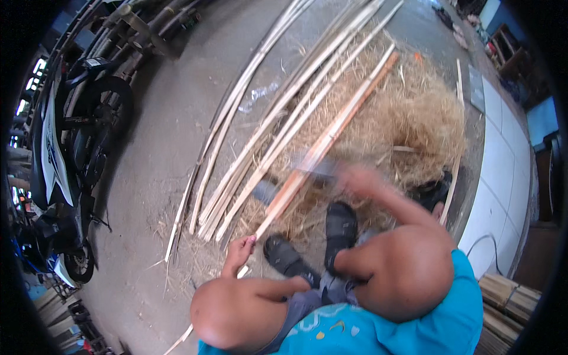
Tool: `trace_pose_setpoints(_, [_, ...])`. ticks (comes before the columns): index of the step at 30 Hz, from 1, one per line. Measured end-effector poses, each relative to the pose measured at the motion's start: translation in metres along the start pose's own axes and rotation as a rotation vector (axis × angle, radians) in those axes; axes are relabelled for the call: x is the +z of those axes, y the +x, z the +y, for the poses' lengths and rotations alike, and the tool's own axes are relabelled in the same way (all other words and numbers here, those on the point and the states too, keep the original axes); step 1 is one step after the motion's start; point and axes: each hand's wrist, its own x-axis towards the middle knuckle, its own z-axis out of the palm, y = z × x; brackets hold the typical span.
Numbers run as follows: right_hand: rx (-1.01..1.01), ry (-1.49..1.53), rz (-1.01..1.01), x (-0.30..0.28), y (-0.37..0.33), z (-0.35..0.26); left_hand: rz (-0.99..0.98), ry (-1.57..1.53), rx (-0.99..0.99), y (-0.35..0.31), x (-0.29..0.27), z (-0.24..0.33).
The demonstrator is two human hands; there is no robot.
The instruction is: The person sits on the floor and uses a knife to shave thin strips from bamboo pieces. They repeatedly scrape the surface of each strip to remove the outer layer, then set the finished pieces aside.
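Note:
My left hand [239, 254] pinches the near end of a long, pale bamboo strip [324, 144], low in front of my left knee. The strip runs away from me and lies along a reddish-orange plank [286, 192]. My right hand [358, 180], smeared by motion, is closed on a knife whose handle is hidden. Its broad grey blade [315, 168] reaches left from the hand and crosses the strip and plank. How deep the edge meets the strip cannot be made out. A greyish cylindrical thing [264, 190] sits under the plank.
Several long pale strips [277, 145] lie on the concrete floor to the left. A heap of fine shavings [417, 127] spreads beyond my dark sandals [341, 229]. A motorcycle [65, 160] stands at far left; a white tiled ledge [500, 160] runs along the right.

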Motion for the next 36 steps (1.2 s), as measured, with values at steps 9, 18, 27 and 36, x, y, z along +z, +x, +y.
trace_pose_setpoints(9, [0.09,0.135,0.133,0.006,-0.029,-0.012,0.052,0.168,0.229,0.019,0.029,0.063])
trace_pose_setpoints(18, [0.424,-0.15,0.43,-0.037,0.001,0.077,-0.026,0.412,0.256,0.013,0.016,0.04])
trace_pose_setpoints(27, [0.071,-0.032,-0.104,0.04,-0.031,-0.074,0.123,0.465,0.219,0.038,0.045,0.065])
trace_pose_setpoints(36, [-0.087,-0.018,-0.14,0.06,-0.046,-0.086,-0.185,-0.105,-0.056,0.035,0.014,0.083])
